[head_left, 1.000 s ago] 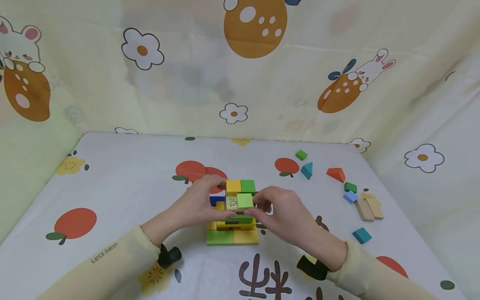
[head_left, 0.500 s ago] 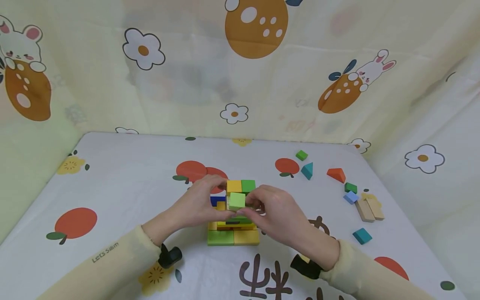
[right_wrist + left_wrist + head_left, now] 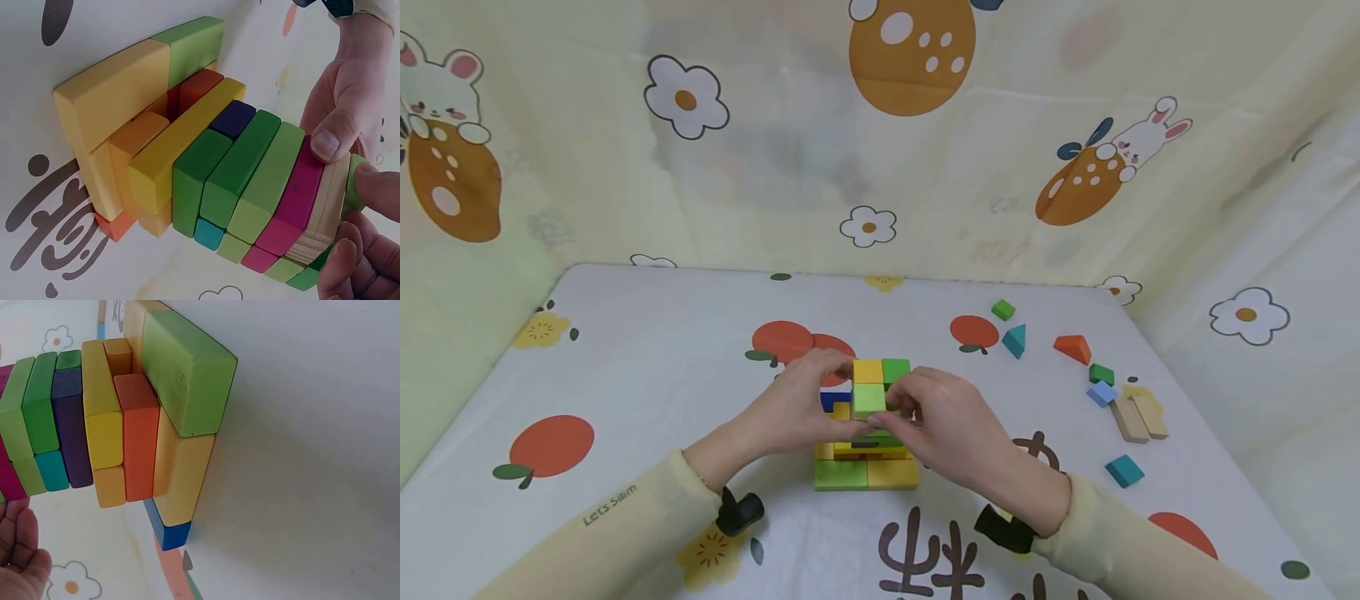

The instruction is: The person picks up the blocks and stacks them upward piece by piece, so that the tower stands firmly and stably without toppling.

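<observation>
Left hand [image 3: 790,406] is gripping the block tower [image 3: 240,175] near its top; right hand [image 3: 946,414] is pinching a light green block [image 3: 869,401], which is sitting atop the tower, just in front of a yellow block [image 3: 868,372].

Soft, even light in the head view, 2 dimmer wrist views, diffuse shadow on the tablecloth [image 3: 306,469]

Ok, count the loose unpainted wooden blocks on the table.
2: the left block and the right block, side by side, right of the block tower, which could hide others.
</observation>
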### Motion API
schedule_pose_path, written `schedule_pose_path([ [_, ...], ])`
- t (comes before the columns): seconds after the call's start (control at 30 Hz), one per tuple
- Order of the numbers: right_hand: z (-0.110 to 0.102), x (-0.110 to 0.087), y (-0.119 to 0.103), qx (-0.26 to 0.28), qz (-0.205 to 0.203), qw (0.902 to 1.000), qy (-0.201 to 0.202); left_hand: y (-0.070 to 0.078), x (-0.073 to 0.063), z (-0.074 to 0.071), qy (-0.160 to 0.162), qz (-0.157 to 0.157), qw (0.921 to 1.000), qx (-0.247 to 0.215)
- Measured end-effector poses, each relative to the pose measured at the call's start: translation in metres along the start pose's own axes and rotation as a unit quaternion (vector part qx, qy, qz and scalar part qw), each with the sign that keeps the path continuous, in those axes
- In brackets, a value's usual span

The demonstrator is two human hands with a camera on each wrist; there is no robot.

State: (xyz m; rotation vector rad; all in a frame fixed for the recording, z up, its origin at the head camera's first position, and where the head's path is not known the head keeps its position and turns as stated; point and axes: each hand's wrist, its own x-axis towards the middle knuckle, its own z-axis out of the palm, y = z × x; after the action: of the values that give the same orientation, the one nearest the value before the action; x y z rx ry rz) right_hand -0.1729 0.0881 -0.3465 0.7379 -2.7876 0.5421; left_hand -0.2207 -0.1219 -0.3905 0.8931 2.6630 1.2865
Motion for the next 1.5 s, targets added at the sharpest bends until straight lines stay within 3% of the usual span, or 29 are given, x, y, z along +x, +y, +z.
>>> schedule_pose_path([
  [0.13, -0.004, -0.001, 0.005, 0.014, -0.015, 0.9997, 0.015, 0.0, 0.0, 0.0, 0.0, 0.0, 1.0, -0.001],
  [0.3, -0.015, 0.006, 0.029, 0.057, -0.039, 0.9966, 0.045, 0.001, 0.001, -0.001, -0.002, -0.003, 1.0, 0.009],
  [0.57, -0.017, 0.02, 0.055, 0.113, -0.02, 0.9903, -0.078, 0.001, 0.001, 0.0, -0.007, -0.01, 0.9999, 0.002],
  [0.67, -0.017, 0.021, 0.057, 0.118, -0.018, 0.9896, -0.08, 0.001, 0.0, 0.0, -0.007, -0.009, 0.9999, 0.002],
  [0.77, -0.023, 0.025, 0.066, 0.119, -0.007, 0.9911, -0.058, 0.002, 0.0, 0.0, -0.006, -0.014, 0.9999, 0.006],
  [0.87, -0.035, 0.036, 0.097, 0.109, 0.034, 0.9932, -0.023, 0.002, 0.0, 0.0, -0.005, -0.018, 0.9998, 0.012],
  [0.97, -0.043, 0.047, 0.146, 0.088, 0.106, 0.9903, -0.016, 0.002, 0.0, 0.001, -0.004, -0.017, 0.9998, 0.009],
  [1.1, -0.034, 0.06, 0.209, 0.055, 0.203, 0.975, -0.071, 0.0, 0.0, 0.001, -0.006, -0.024, 0.9997, -0.001],
  [1.2, -0.019, 0.068, 0.241, 0.024, 0.236, 0.9635, -0.125, 0.0, -0.001, 0.001, -0.006, -0.032, 0.9995, -0.006],
  [1.33, -0.002, 0.079, 0.266, -0.021, 0.252, 0.9504, -0.181, 0.0, -0.001, 0.002, -0.005, -0.034, 0.9994, -0.006],
  [1.5, 0.008, 0.09, 0.275, -0.039, 0.28, 0.9326, -0.225, 0.001, 0.0, 0.001, -0.005, -0.026, 0.9996, 0.003],
])
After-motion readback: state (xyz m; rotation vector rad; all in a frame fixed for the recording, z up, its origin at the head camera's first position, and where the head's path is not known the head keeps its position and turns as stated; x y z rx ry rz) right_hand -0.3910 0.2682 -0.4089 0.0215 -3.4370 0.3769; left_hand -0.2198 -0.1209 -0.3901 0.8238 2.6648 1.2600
